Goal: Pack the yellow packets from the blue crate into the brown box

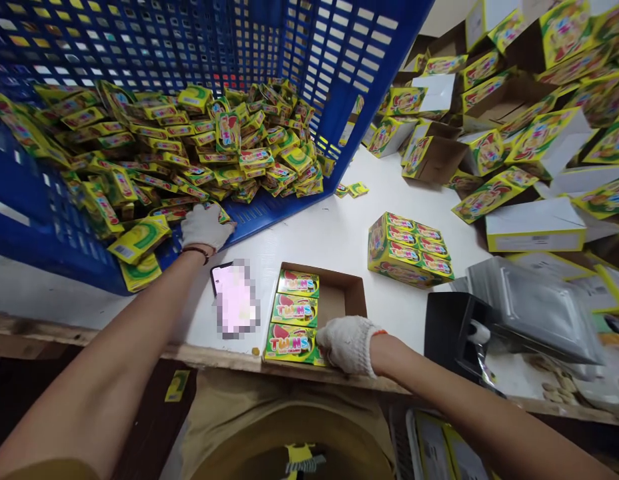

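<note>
My left hand (204, 228), in a white knit glove, reaches into the tipped blue crate (309, 60) at the lip of its pile of small yellow-green packets (189, 153); its fingers curl on packets there, though which one is hidden. My right hand (347, 343), also gloved, rests closed on the near edge of an open brown carton (339, 293) at the table's front. Three "Twins" packets (294, 310) lie in a column inside the carton's left side, and the hand touches the nearest one.
A phone (234, 297) lies on the white table (314, 233) left of the carton. A filled yellow box (407, 250) stands to the right, with a heap of folded and open boxes (514, 133) behind. Two loose packets (352, 189) lie by the crate. A black device with silver foil (514, 320) sits at right.
</note>
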A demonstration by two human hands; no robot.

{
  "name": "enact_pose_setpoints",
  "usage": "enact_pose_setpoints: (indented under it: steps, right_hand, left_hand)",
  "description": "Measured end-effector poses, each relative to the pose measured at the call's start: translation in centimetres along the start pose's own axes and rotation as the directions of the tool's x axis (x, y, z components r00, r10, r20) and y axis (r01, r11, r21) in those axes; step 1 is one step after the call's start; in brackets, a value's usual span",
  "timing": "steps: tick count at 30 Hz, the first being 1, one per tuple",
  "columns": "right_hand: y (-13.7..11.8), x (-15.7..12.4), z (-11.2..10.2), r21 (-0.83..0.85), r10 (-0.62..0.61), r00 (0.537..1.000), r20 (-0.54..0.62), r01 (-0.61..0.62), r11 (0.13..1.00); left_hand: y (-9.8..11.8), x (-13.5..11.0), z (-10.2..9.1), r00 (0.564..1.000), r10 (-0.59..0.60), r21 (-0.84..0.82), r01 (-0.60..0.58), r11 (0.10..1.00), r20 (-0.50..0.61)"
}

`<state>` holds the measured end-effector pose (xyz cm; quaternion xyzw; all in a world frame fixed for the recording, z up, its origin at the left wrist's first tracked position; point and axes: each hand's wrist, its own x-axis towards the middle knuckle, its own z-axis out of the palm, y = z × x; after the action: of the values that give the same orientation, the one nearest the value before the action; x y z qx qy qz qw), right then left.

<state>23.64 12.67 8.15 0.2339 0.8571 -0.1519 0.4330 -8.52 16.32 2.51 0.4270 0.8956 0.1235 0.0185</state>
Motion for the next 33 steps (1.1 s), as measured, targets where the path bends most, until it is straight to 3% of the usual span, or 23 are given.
enact_pose_setpoints:
  steps: [2,5,7,8,9,10,11,12,13,14,16,17,18,20,21,23,26,28,30,31,33]
  right_hand:
    - [0.7,-0.3,0.1,0.077,0.009,0.999,-0.035,-0.007,0.997]
    - [2.4,-0.8,0.2,0.273,-0.045,0.996,-0.080,0.066,0.960]
    - [3.8,-1.1,-0.2,0.396,-0.060,0.971,-0.231,0.151,0.906]
    - [4.4,-1.3,-0.6,0.428,-0.029,0.927,-0.375,0.201,0.881]
    - [4.9,-1.5,-1.3,0.432,0.026,0.842,-0.538,0.249,0.867]
    - [5.3,-1.7,-2.2,0.410,0.082,0.726,-0.683,0.288,0.865]
    - [5.6,-1.9,-3.1,0.371,0.113,0.610,-0.784,0.314,0.874]
    - [5.8,-2.2,-4.1,0.324,0.108,0.540,-0.835,0.324,0.889]
    - [5.8,-2.5,-5.1,0.275,0.065,0.541,-0.839,0.317,0.907]
    - [5.7,-2.8,-6.0,0.224,-0.005,0.605,-0.796,0.302,0.926]
    - [5.5,-3.6,-7.3,0.130,-0.126,0.793,-0.596,0.250,0.959]
    - [5.3,-3.9,-7.6,0.096,-0.141,0.869,-0.473,0.210,0.973]
    - [5.3,-4.1,-7.6,0.067,-0.118,0.925,-0.362,0.152,0.986]
    - [5.2,-4.2,-7.3,0.012,0.011,0.977,-0.214,-0.009,1.000]
    - [5.2,-3.9,-6.9,-0.017,0.080,0.983,-0.165,-0.084,0.996]
    - [5.1,-2.8,-5.9,-0.062,0.168,0.982,-0.088,-0.173,0.983]
    - [4.7,-0.4,-4.5,-0.073,0.164,0.986,0.013,-0.162,0.984]
    - [4.2,0.8,-3.7,-0.068,0.157,0.987,0.039,-0.154,0.986]
    - [3.6,1.5,-3.2,-0.076,0.192,0.981,0.015,-0.191,0.979]
    - [3.3,1.8,-3.0,-0.082,0.213,0.977,-0.009,-0.213,0.974]
    - [2.8,2.3,-2.6,-0.077,0.250,0.968,-0.039,-0.252,0.965]
  left_hand:
    - [0.3,0.8,0.2,0.999,-0.031,-0.061,0.030,0.998,-0.014]
    - [0.0,0.0,-0.6,0.999,0.033,-0.201,-0.037,0.979,-0.024]
    - [-0.1,-1.9,-1.6,0.998,0.054,-0.254,-0.064,0.965,-0.044]
    - [0.1,-3.3,-2.1,0.995,0.075,-0.307,-0.093,0.947,-0.069]
    - [0.5,-5.0,-2.5,0.988,0.117,-0.373,-0.145,0.916,-0.098]
    - [1.1,-6.8,-2.9,0.968,0.202,-0.483,-0.251,0.839,-0.151]
    - [1.9,-8.9,-3.2,0.923,0.317,-0.601,-0.384,0.701,-0.221]
    - [2.8,-10.9,-3.5,0.855,0.435,-0.669,-0.499,0.550,-0.280]
    - [3.7,-12.9,-3.6,0.775,0.539,-0.676,-0.593,0.437,-0.331]
    - [4.6,-14.7,-3.6,0.688,0.645,-0.653,-0.661,0.369,-0.332]
    - [5.9,-17.3,-3.4,0.498,0.780,-0.589,-0.780,0.212,-0.379]
    - [6.2,-18.0,-3.1,0.443,0.812,-0.557,-0.810,0.182,-0.379]
    - [6.2,-18.4,-2.8,0.422,0.825,-0.535,-0.826,0.179,-0.375]
    - [5.9,-18.4,-2.1,0.446,0.829,-0.498,-0.832,0.244,-0.338]
    - [5.7,-18.2,-1.9,0.451,0.840,-0.475,-0.835,0.278,-0.301]
    - [5.3,-17.9,-1.6,0.421,0.890,-0.411,-0.852,0.324,-0.173]
    - [5.4,-18.2,-1.4,0.360,0.931,-0.322,-0.877,0.357,0.050]
    - [5.3,-18.4,-1.5,0.368,0.927,-0.309,-0.876,0.370,0.068]
    - [4.6,-17.8,-2.0,0.438,0.899,-0.286,-0.860,0.422,0.007]
    - [3.9,-17.1,-2.4,0.510,0.860,-0.254,-0.835,0.488,-0.022]
    - [2.0,-14.8,-3.8,0.708,0.706,-0.128,-0.702,0.700,-0.021]
